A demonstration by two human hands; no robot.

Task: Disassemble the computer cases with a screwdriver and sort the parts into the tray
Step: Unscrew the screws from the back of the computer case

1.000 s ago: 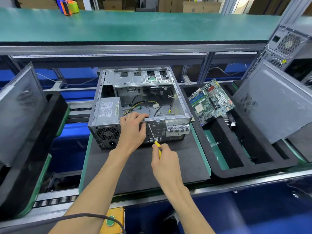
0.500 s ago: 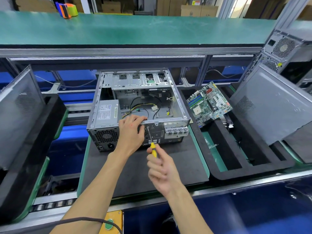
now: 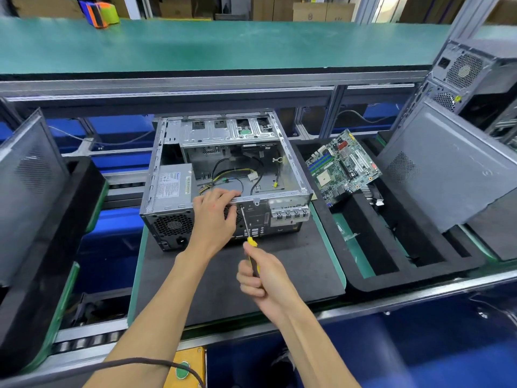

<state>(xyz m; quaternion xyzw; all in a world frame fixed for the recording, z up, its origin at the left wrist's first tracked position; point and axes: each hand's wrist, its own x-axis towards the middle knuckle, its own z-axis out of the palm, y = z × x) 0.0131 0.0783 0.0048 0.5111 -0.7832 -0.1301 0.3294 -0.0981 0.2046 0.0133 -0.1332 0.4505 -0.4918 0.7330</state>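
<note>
An open grey computer case lies on a dark mat, its rear panel facing me. Inside sit a power supply and loose cables. My left hand grips the top edge of the rear panel, fingers curled over it. My right hand holds a yellow-handled screwdriver whose tip touches a screw high on the rear panel, just right of my left hand. A green motherboard leans in the black foam tray to the right.
A grey side panel leans over the tray's right part. Another computer case stands at the far right. A dark panel rests in a tray on the left. A green shelf runs across the back. A yellow button box sits below.
My right hand has turned on the screwdriver handle, the fingers curling round it from a different side. The left hand stays on the case edge. The view shifted slightly.
</note>
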